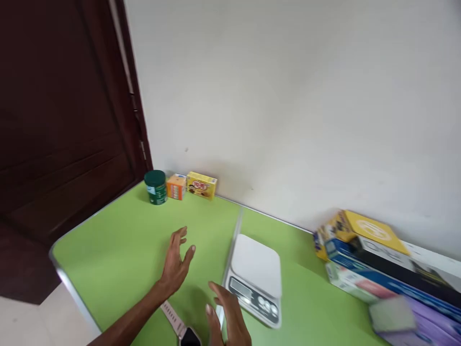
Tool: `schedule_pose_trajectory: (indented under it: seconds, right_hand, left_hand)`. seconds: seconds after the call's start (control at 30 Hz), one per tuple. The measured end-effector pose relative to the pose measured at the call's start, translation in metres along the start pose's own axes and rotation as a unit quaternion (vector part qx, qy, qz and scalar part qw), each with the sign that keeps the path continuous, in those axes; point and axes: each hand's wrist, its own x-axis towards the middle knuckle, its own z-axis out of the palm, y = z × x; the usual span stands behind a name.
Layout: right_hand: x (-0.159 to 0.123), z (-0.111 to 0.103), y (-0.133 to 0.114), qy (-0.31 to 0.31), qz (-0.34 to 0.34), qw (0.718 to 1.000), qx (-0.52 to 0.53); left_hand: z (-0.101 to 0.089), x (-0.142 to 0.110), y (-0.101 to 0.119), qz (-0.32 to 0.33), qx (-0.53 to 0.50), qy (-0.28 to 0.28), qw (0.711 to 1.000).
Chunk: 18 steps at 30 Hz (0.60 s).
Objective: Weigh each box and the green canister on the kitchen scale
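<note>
Above the left half of the green table, my left hand [176,264] is open, with its thumb and fingers apart and nothing in it. My right hand [229,315] is at the bottom edge, fingers spread and holding nothing; part of it is cut off by the frame. Just beyond its fingers lies a white digital kitchen scale [256,269] with a bare weighing plate and a button panel facing me. A smartwatch [189,337] with a pale pink strap rests on the table between my hands, partly out of frame.
At the back left stand a green canister [156,187], an orange box [176,187] and a yellow box [201,185] by the wall. Several stacked boxes [374,259] occupy the right side. A dark door [65,120] is at the left. A seam crosses the green table [118,254].
</note>
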Motion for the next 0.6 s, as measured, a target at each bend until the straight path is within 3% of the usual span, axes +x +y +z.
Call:
schedule_pose_trajectory:
  seconds: [0.1, 0.2, 0.43, 0.6]
  right_hand:
    - [0.047, 0.052, -0.013, -0.144, -0.003, 0.989, 0.046]
    - [0.097, 0.107, -0.007, -0.2, 0.016, 0.977, 0.067]
    - [0.197, 0.235, 0.006, -0.225, 0.12, 0.955, 0.15]
    - [0.244, 0.276, -0.007, -0.215, 0.101, 0.962, 0.133]
  left_hand:
    - [-0.04, 0.036, -0.033, -0.036, 0.026, 0.116, 0.992]
    - [-0.067, 0.081, -0.062, -0.069, 0.03, 0.162, 0.984]
    - [-0.095, 0.195, -0.104, -0.086, -0.002, 0.17, 0.982]
    - [-0.1, 0.228, -0.113, -0.059, -0.061, 0.115, 0.99]
